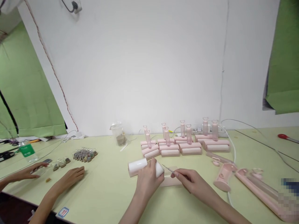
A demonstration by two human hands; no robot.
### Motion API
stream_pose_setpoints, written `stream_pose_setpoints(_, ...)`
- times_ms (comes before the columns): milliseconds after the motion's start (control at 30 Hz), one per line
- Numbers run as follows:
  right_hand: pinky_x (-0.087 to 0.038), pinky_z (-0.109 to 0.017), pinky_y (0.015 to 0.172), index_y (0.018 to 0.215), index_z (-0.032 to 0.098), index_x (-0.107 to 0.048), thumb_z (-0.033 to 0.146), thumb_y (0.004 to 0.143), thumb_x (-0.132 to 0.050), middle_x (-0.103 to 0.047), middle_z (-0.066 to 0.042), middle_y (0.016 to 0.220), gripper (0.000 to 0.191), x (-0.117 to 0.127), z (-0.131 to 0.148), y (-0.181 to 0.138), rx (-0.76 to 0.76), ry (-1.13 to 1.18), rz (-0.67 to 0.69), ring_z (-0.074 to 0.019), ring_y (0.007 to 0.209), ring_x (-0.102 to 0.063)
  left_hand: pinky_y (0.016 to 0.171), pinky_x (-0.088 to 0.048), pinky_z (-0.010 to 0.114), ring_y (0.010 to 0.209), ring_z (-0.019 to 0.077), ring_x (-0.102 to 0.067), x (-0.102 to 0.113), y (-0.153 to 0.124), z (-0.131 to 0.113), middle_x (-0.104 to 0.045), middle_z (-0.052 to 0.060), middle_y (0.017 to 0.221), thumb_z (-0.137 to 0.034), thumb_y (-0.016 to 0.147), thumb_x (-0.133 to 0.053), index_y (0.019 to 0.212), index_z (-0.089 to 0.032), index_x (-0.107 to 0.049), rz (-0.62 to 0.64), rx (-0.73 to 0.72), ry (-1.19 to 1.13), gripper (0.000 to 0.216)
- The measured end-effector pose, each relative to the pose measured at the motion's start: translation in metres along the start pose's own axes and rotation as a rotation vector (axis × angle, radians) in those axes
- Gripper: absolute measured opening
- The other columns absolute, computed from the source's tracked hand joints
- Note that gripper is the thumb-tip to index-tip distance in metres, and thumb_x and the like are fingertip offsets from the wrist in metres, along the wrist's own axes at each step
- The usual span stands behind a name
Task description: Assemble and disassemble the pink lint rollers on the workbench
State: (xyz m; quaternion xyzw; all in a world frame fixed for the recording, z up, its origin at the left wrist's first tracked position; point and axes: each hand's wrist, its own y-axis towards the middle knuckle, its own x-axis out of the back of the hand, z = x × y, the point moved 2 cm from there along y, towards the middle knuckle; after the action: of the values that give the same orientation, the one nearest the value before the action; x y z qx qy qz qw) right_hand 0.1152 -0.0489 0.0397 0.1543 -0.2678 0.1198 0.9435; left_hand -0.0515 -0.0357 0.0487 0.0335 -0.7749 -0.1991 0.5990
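Head view, single frame. Clock directions are taken from the person's two hands at the near middle of the table (109,193).

Progress, as judged from the layout:
- At 12 o'clock, near the wall, a batch of pink rollers (184,147) stands in rows. Each has its handle upright and looks complete, so I count these as done.
- At 3 o'clock, loose pink parts lie flat: a handle piece (223,178) and a long pink holder (257,190). These look unassembled, so I count them as left.
- One white roll (136,166) is in hand, lying on its side on the table, just beyond the wrists at 11 o'clock.

Grip:
- The left hand (147,179) is draped over the right end of the white roll, fingers curled down around it and closed on it. The roll's left end sticks out bare.
- The right hand (190,183) pinches a thin metal tool (168,169) between thumb and fingertips, closed tight. The tool's tip points at 10 o'clock and sits at the roll's right end. I cannot tell whether it is in contact with the roll.
- A pale flat piece (169,182) lies under the right hand's fingers.

At 9 o'clock a co-worker's two hands (70,177) rest near small jars (84,154).
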Motion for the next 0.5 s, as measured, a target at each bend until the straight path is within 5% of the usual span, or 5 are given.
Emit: stream_pose_setpoints(500,-0.017,-0.021,0.041,0.073,0.016,-0.063,0.042,0.083,-0.036,-0.025,0.007,0.044,0.038,-0.0040,-0.0013,-0.0025,-0.039,0.094,0.101,-0.0083,0.041,-0.026,0.049,-0.026,0.023,0.071,0.0209,-0.060,0.0058,-0.0050,-0.0012,-0.062,0.001,0.086,-0.029,0.074,-0.044,0.090,-0.023,-0.040,0.049,0.028,0.041,0.018)
